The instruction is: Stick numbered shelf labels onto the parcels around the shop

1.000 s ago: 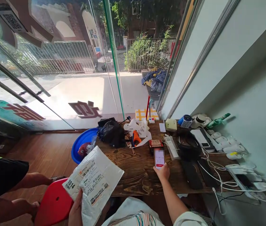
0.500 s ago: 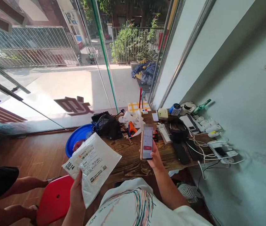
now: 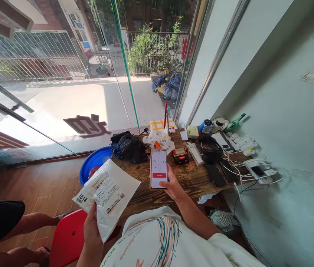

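Note:
A white plastic mailing parcel [image 3: 115, 189] with a printed label and the number 1014 is gripped at its lower left edge by my left hand [image 3: 92, 224]. My right hand [image 3: 170, 184] holds a smartphone [image 3: 159, 168] upright over the wooden table. Its screen reads about 00:01:34 above a red button, and my thumb lies over the lower part of the screen. Behind the phone, an orange tool [image 3: 157, 145] is mostly hidden among crumpled white papers [image 3: 161, 139]. A red and black device [image 3: 180, 156] lies to the right of the phone.
On the wooden table [image 3: 137, 172] are black plastic bags [image 3: 129, 146], a black phone [image 3: 215, 175] and tangled white cables [image 3: 240, 167]. A blue basin [image 3: 86, 170] and a red stool [image 3: 68, 237] stand left, near another person's legs [image 3: 20, 226]. Glass panels stand ahead.
My right hand has moved the phone left, and the thumb now lies over its screen. The red and black device shows more fully. My left hand keeps the parcel nearly in place.

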Available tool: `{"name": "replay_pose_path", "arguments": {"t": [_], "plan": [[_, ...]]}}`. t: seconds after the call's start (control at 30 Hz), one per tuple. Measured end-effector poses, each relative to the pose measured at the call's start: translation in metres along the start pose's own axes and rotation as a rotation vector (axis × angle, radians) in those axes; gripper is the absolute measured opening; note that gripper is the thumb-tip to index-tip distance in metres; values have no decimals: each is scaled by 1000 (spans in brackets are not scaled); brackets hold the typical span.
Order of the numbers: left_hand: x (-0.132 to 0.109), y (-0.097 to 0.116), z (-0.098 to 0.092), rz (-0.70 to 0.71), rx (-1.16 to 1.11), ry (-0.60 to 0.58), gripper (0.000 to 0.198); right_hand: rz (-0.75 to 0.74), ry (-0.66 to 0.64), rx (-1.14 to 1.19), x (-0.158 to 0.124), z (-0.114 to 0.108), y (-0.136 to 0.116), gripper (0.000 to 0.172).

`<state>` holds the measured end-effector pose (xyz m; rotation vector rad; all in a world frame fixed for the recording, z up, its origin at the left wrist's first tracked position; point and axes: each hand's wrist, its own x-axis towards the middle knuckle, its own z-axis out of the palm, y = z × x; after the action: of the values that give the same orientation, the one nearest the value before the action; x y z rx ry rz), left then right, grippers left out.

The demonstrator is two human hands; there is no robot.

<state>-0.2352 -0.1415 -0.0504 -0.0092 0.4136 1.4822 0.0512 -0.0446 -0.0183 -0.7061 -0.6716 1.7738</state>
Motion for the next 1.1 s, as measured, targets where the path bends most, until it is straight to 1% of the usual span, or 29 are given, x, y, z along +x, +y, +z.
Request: {"name": "replay_pose_path", "arguments": {"t": [0.07, 0.13, 0.2, 0.23, 0.3, 0.37, 0.43, 0.5, 0.6, 0.7, 0.8, 0.87, 0.97, 1.1], "plan": [[0, 3, -2, 8, 0, 9, 44, 5, 60, -12, 2, 4, 4, 84], [1, 5, -3, 15, 14, 59, 46, -12, 120, -40, 5, 7, 10, 74], [3, 7, -3, 22, 31, 107, 48, -46, 164, -71, 8, 8, 17, 69], [4, 7, -3, 24, 35, 109, 48, -61, 178, -87, 10, 8, 20, 68], [6, 8, -3, 6, 29, 49, 46, -91, 191, -114, 12, 8, 26, 67], [8, 10, -2, -40, 2, -53, 44, -113, 197, -114, 15, 8, 30, 66], [9, 10, -2, -83, -36, -144, 45, -99, 214, -71, 17, 7, 32, 63], [10, 10, -1, -107, -68, -206, 48, -55, 242, -5, 19, 6, 32, 60], [10, 11, -3, -113, -85, -261, 50, -4, 226, 63, 18, 5, 31, 57], [10, 12, -9, -93, -77, -270, 49, -10, 196, 47, 15, 5, 30, 56], [11, 14, -17, -70, -53, -243, 46, -49, 201, -24, 12, 5, 32, 54], [13, 15, -22, -40, -20, -199, 44, -64, 203, -63, 10, 5, 34, 52], [15, 14, -26, 31, 57, -57, 47, -71, 202, -77, 9, 3, 36, 49], [18, 11, -21, 109, 178, 160, 54, -45, 202, -2, 7, 2, 36, 43]]}}
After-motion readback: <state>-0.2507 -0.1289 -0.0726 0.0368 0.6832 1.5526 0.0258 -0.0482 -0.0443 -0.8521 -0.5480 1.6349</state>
